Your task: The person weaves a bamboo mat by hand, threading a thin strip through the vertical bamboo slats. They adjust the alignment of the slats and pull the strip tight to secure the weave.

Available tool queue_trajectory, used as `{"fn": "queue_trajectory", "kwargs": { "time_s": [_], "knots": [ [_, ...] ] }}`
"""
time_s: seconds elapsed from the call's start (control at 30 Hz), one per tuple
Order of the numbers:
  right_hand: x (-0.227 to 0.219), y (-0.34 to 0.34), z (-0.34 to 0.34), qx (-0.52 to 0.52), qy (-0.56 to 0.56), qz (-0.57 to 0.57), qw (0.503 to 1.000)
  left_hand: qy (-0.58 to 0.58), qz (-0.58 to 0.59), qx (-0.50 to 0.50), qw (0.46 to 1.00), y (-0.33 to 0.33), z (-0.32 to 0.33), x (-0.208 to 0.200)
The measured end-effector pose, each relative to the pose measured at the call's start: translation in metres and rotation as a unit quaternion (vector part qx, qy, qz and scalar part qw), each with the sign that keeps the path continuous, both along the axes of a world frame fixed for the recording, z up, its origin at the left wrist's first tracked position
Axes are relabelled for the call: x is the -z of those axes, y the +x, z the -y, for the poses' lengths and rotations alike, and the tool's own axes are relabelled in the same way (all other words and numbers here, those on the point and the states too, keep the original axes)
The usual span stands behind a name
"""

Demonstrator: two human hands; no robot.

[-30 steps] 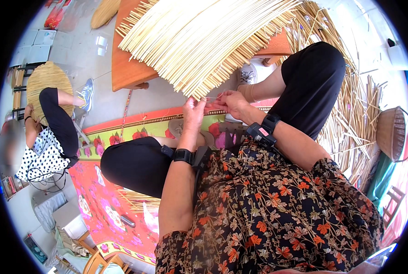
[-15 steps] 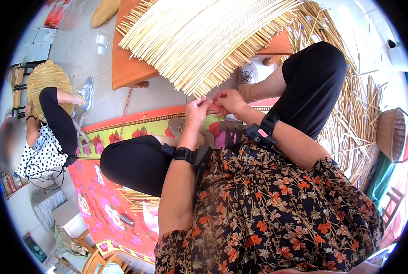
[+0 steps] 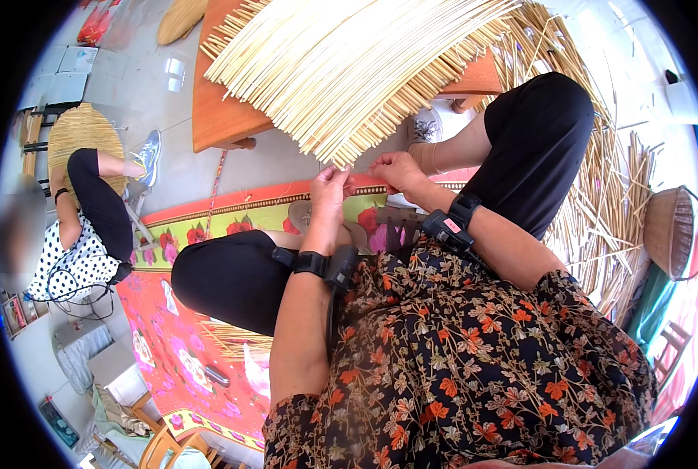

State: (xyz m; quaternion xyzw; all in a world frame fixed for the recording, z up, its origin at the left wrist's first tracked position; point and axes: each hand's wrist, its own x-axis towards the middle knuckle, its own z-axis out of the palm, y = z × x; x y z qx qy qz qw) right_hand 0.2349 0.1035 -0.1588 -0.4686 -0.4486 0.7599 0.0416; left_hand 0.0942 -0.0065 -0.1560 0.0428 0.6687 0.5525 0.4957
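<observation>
A mat of pale straw stalks (image 3: 341,70), fastened side by side, lies over an orange-brown wooden table (image 3: 220,117). Its nearest corner hangs past the table edge toward me. My left hand (image 3: 329,191) pinches the stalk ends at that corner. A little to the right is my right hand (image 3: 396,172), apart from the mat, its fingers pressed together. Whatever those fingers may hold is too fine to make out.
Loose stalks (image 3: 599,211) cover the floor at the right, beside a woven basket (image 3: 668,230). A red floral cloth (image 3: 161,313) lies on the floor. At the left a seated person (image 3: 79,250) has an oval straw mat (image 3: 83,141).
My hands have drawn apart: the left has shifted left onto the mat's corner, the right slightly right. The person at the left has moved an arm.
</observation>
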Motion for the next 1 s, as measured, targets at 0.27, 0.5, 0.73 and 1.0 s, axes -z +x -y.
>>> {"fn": "queue_trajectory", "kwargs": {
  "time_s": [0.27, 0.5, 0.73, 1.0],
  "knots": [
    [0.002, -0.001, 0.005, 0.116, -0.154, -0.069, 0.979, -0.003, 0.079, -0.03, 0.996, 0.002, -0.001, -0.005],
    [0.001, -0.003, 0.011, 0.182, -0.243, -0.136, 0.943, 0.019, 0.144, -0.046, 0.988, 0.007, -0.001, -0.003],
    [-0.001, -0.005, 0.013, 0.162, -0.209, -0.165, 0.95, 0.044, 0.169, -0.046, 0.984, 0.009, -0.001, -0.005],
    [-0.001, -0.004, 0.013, 0.212, -0.155, -0.118, 0.958, 0.021, 0.157, -0.031, 0.987, 0.014, -0.006, -0.012]
  ]
}}
